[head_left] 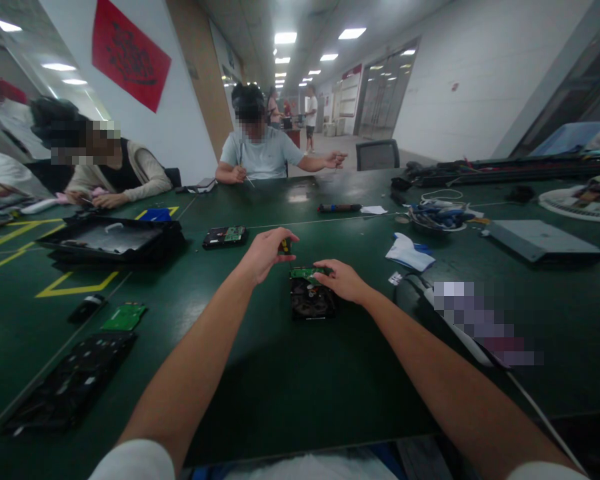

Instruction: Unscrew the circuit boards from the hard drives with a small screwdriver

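A black hard drive (312, 301) lies on the green table in front of me, with its green circuit board (303, 273) along the far end. My left hand (270, 253) is closed around the yellow-and-black handle of a screwdriver (285, 246). The screwdriver is upright over the drive's far left corner, and I cannot make out exactly where its tip rests. My right hand (344, 280) grips the far right side of the drive, thumb and fingers at the board. That hand hides part of the board and the drive's right edge.
Another hard drive (225, 237) lies beyond my left hand. To the left are a black tray (113, 237), a loose green board (125, 316) and a large black part (73, 380). A white glove (409, 252), a power strip (460, 323) and a grey metal box (543, 241) are on the right. Co-workers sit opposite.
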A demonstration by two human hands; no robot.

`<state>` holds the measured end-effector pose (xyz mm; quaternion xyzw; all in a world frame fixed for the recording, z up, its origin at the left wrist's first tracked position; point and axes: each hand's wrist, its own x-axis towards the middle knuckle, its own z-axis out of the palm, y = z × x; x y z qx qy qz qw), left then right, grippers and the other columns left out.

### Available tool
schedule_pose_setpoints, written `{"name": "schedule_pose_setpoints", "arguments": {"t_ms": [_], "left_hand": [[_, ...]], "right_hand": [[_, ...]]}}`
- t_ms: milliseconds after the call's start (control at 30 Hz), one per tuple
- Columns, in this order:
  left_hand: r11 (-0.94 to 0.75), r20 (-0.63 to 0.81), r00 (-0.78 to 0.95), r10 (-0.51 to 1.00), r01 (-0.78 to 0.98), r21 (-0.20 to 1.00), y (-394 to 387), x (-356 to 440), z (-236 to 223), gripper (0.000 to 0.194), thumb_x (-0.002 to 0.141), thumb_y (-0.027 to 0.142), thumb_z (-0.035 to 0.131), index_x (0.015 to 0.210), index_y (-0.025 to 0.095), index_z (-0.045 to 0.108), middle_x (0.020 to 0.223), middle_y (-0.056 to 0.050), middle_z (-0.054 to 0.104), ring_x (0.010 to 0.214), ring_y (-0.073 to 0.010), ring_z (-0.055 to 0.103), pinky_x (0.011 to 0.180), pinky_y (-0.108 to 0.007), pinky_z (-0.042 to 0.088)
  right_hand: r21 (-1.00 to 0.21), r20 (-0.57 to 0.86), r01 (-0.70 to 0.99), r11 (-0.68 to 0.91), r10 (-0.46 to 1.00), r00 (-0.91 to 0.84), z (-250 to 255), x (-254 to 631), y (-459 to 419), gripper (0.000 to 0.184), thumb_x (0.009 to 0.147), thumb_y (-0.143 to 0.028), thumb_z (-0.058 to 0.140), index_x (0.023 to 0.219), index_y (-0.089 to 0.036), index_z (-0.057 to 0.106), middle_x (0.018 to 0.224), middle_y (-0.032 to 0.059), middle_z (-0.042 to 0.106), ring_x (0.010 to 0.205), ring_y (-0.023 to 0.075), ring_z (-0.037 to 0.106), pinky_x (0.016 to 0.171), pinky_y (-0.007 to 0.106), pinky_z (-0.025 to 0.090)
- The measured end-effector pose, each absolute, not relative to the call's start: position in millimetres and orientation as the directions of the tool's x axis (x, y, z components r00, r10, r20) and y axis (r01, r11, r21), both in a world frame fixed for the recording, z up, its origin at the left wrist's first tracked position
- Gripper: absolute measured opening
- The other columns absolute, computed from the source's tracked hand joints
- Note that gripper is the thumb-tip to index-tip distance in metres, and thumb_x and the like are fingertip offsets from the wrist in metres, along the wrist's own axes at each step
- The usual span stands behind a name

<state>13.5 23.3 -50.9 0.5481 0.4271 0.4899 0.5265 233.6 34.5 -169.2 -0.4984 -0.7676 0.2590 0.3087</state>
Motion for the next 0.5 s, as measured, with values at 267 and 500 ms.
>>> {"name": "schedule_pose_setpoints", "arguments": {"t_ms": [267,500], "left_hand": [[0.065,-0.027,0.178,0.984,-0.212,0.975,26,19,-58,0.020,0.088,0.035,0.060,0.086,0.016,0.060,0.079,-0.010,0.068,0.082,-0.0219,0.067,0.070,-0.038,0.064],[0.164,-0.117,0.220,0.968,-0.210,0.964,21,17,-46,0.015,0.084,0.024,0.064,0.078,0.011,0.067,0.074,-0.005,0.061,0.074,-0.0151,0.062,0.080,-0.038,0.063]], "right_hand": [[-0.711,0.215,0.605,0.359,0.930,-0.300,-169,232,34,0.039,0.096,-0.036,0.066,0.130,-0.017,0.068,0.122,0.0115,0.068,0.077,0.0144,0.059,0.079,0.033,0.050],[-0.721,0.219,0.593,0.360,0.929,-0.298,-169,233,34,0.039,0.095,-0.036,0.066,0.130,-0.019,0.069,0.120,0.0110,0.068,0.076,0.0147,0.059,0.077,0.033,0.049]]}}
